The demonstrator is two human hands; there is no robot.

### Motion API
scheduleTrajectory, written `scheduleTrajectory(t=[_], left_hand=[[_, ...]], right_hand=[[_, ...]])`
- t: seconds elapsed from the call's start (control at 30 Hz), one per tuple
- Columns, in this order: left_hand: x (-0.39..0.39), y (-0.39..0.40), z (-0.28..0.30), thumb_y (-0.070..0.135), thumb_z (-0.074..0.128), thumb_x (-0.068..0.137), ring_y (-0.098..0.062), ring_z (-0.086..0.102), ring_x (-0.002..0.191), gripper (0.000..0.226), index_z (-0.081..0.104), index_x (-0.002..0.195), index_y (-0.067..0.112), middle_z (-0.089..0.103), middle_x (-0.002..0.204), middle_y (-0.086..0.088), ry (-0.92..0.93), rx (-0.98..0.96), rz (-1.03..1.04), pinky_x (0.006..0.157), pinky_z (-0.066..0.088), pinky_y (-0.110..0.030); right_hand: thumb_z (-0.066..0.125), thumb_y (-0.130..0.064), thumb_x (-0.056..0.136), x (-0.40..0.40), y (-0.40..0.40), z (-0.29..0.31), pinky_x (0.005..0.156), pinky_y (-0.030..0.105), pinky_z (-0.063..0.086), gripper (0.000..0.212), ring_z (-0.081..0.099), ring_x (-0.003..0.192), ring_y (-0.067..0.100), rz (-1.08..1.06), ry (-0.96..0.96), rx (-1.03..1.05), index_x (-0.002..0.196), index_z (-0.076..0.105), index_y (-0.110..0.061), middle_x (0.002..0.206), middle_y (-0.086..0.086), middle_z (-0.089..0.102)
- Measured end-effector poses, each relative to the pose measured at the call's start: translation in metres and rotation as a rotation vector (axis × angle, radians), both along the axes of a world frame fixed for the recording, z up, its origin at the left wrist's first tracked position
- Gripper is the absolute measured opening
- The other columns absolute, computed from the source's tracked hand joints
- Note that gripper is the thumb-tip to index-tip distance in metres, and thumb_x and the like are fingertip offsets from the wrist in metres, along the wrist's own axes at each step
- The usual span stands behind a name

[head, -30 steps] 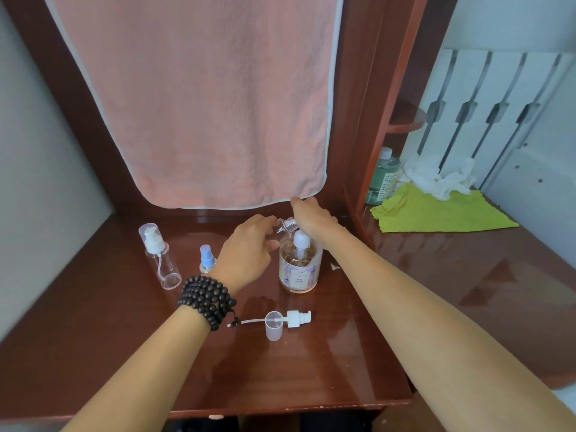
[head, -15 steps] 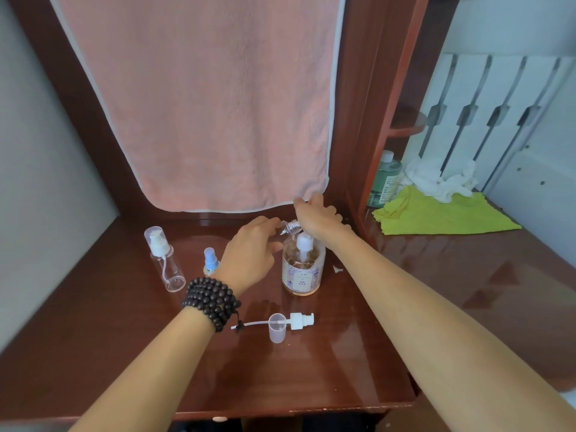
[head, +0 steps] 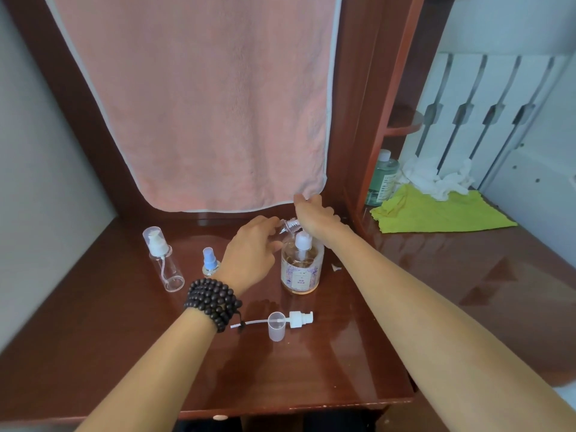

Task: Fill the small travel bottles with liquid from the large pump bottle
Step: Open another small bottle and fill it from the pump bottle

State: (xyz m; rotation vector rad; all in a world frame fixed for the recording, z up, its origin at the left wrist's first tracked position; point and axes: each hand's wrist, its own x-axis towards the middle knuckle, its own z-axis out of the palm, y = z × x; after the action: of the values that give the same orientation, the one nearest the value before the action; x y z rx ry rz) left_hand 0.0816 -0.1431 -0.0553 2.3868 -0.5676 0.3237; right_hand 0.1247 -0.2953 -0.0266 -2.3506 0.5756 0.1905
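Nearest on the glossy brown desk lies a loose white pump head with its thin tube, and a small clear cap stands right against it. A dark beaded bracelet wraps the left wrist just above that. Further in, the left hand has curled fingers pinching a small clear travel bottle, held tilted with its threaded neck beside the pump top; most of that bottle is hidden between the hands. The large pump bottle, upright, part full of pale amber liquid with a floral label, stands on the desk right below both hands, white pump collar showing. The right hand is over the pump top from the right, fingers bent down over it; cannot tell whether it grips the pump or only presses on it. Left of the left hand, a small bottle with a blue spray top stands on the desk, and further left a taller clear pump bottle, capped, looks empty. Behind, a pink towel hangs down to just above the right hand. Off to the right past the wooden divider: a green bottle, a lime-green cloth, crumpled white tissue on top of it.
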Motion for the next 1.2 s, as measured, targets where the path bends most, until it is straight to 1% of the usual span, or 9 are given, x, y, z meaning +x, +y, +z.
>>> scheduleTrajectory(t=[0.13,0.27,0.5,0.6,0.77,0.9,1.03,1.1,1.2], left_hand=[[0.000,-0.001,-0.004,0.004,0.062,0.088,-0.023,0.058,0.095,0.036,0.060,0.122,0.014,0.058,0.104,0.000,-0.018,0.044,0.003,0.079,0.052,-0.045],[-0.004,-0.001,-0.010,0.002,0.063,0.087,-0.028,0.060,0.100,0.038,0.060,0.124,0.012,0.060,0.108,-0.004,0.001,0.065,0.010,0.081,0.052,-0.047],[-0.001,0.001,0.007,0.007,0.063,0.089,-0.026,0.059,0.101,0.036,0.060,0.125,0.013,0.061,0.109,-0.004,-0.026,0.071,0.007,0.084,0.051,-0.046],[-0.001,0.001,0.000,0.004,0.063,0.088,-0.026,0.060,0.097,0.034,0.061,0.121,0.013,0.060,0.104,-0.003,-0.025,0.059,0.013,0.081,0.052,-0.047],[-0.004,-0.001,-0.011,0.001,0.064,0.085,-0.028,0.061,0.098,0.036,0.062,0.119,0.012,0.060,0.104,-0.003,-0.001,0.067,0.009,0.079,0.052,-0.044],[-0.003,0.001,-0.003,0.006,0.065,0.087,-0.023,0.061,0.101,0.037,0.061,0.123,0.014,0.060,0.107,-0.001,-0.005,0.069,0.015,0.082,0.052,-0.043],[-0.001,0.000,0.005,0.007,0.062,0.089,-0.026,0.059,0.101,0.035,0.059,0.123,0.012,0.060,0.109,-0.003,-0.050,0.095,0.009,0.081,0.050,-0.041],[-0.003,0.000,0.002,0.005,0.063,0.088,-0.027,0.059,0.101,0.036,0.059,0.124,0.011,0.060,0.109,-0.004,-0.049,0.086,0.010,0.079,0.050,-0.040],[-0.005,-0.002,-0.008,0.003,0.065,0.086,-0.029,0.061,0.101,0.038,0.060,0.123,0.011,0.060,0.109,-0.005,-0.022,0.091,0.017,0.079,0.052,-0.044]], right_hand=[[0.014,-0.057,0.103,0.000,-0.001,-0.005,0.118,0.057,0.017,0.064,0.025,0.148,0.039,-0.010,-0.001,-0.024,0.158,0.021,-0.026,0.161,0.016,0.029],[0.013,-0.051,0.105,-0.001,0.004,-0.018,0.115,0.057,0.017,0.058,0.028,0.146,0.037,0.005,0.011,-0.046,0.154,0.028,-0.025,0.158,0.014,0.034],[0.007,-0.062,0.101,0.002,0.001,0.001,0.117,0.057,0.015,0.070,0.023,0.149,0.038,0.016,-0.007,-0.032,0.161,0.015,-0.027,0.163,0.015,0.026],[0.010,-0.060,0.102,0.003,0.001,-0.005,0.119,0.057,0.017,0.068,0.025,0.148,0.038,0.002,-0.005,0.012,0.160,0.017,-0.025,0.162,0.015,0.027],[0.008,-0.055,0.104,-0.002,0.003,-0.018,0.116,0.060,0.012,0.064,0.025,0.148,0.038,0.007,-0.009,-0.027,0.157,0.027,-0.025,0.160,0.014,0.033],[0.006,-0.061,0.102,-0.004,0.001,-0.007,0.117,0.058,0.012,0.070,0.023,0.149,0.039,0.031,-0.012,-0.039,0.160,0.021,-0.025,0.162,0.015,0.029],[0.004,-0.065,0.100,-0.002,-0.002,0.002,0.117,0.058,0.011,0.072,0.022,0.149,0.039,0.047,-0.046,-0.033,0.161,0.016,-0.028,0.163,0.015,0.026],[0.006,-0.063,0.101,-0.002,-0.001,-0.003,0.117,0.059,0.012,0.071,0.023,0.149,0.039,0.029,-0.039,-0.009,0.160,0.020,-0.027,0.162,0.014,0.029],[0.009,-0.059,0.103,-0.002,0.002,-0.015,0.115,0.059,0.014,0.066,0.026,0.147,0.038,0.012,-0.015,-0.014,0.157,0.027,-0.025,0.159,0.015,0.033]])
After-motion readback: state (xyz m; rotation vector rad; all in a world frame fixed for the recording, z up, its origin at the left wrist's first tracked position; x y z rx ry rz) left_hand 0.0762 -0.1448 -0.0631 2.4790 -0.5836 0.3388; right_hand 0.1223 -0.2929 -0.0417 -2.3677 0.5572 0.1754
